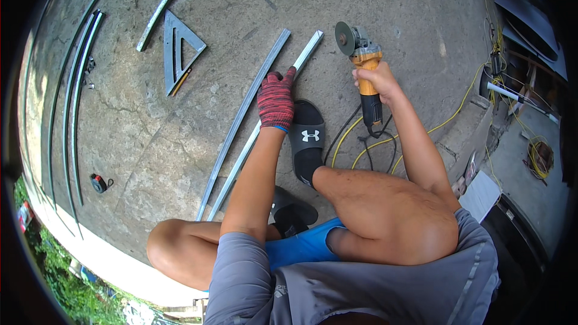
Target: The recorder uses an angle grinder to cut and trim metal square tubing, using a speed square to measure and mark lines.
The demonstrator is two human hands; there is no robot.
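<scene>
My left hand (pixel 277 101), in a red and black knit glove, is closed over a light metal bar (pixel 308 49) lying on the concrete. That bar's far end, crossed by a faint dark line, sticks out past my fingers. Just left of it lies a second metal bar (pixel 244 108), roughly parallel. My bare right hand (pixel 378 81) grips the yellow and black body of an angle grinder (pixel 366 57). The grinder is held upright, its thin dark disc (pixel 345 38) to the upper left, apart from the bars. My slippered foot (pixel 308 135) stands beside the gripped bar.
A grey triangular square (pixel 180 54) and a pencil (pixel 180 83) lie at the far left. Several long metal bars (pixel 78 78) and a tape measure (pixel 98 183) are farther left. Black and yellow cords (pixel 442 125) trail right, toward clutter along the right edge.
</scene>
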